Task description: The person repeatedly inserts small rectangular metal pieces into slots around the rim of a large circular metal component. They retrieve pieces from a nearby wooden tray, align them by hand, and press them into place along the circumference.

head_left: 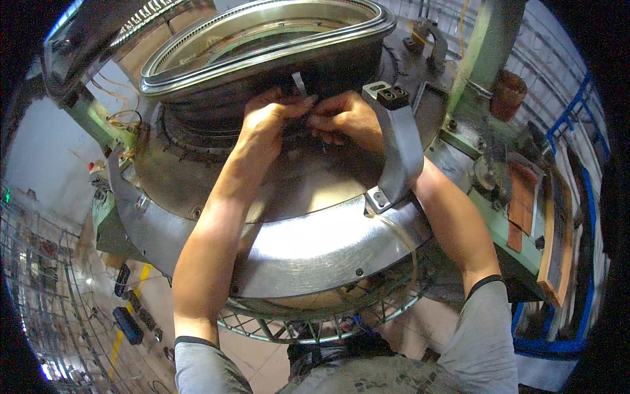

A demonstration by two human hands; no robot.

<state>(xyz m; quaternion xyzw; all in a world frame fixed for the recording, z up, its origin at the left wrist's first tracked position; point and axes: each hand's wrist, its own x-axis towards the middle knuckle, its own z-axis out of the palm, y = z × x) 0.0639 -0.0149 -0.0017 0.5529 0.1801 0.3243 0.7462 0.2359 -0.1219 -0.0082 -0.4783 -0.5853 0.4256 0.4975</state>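
Round metal machine [315,187] fills the middle, a bright metal ring [328,243] along its near edge. Toward its far edge stands a dark drum [216,115], topped by a shiny ridged rim [197,81]. Curved grey bracket [401,144] on the right, its foot on the ring; right forearm passes behind it.

Both hands at the drum's near side, fingertips almost meeting. Left hand [270,117] — thumb and fingers pinched on the lower end of a pale strip [298,83], which stands up slantwise before the dark wall. Right hand [352,118] just beside — fingers curled inward; cannot tell whether they grasp anything.
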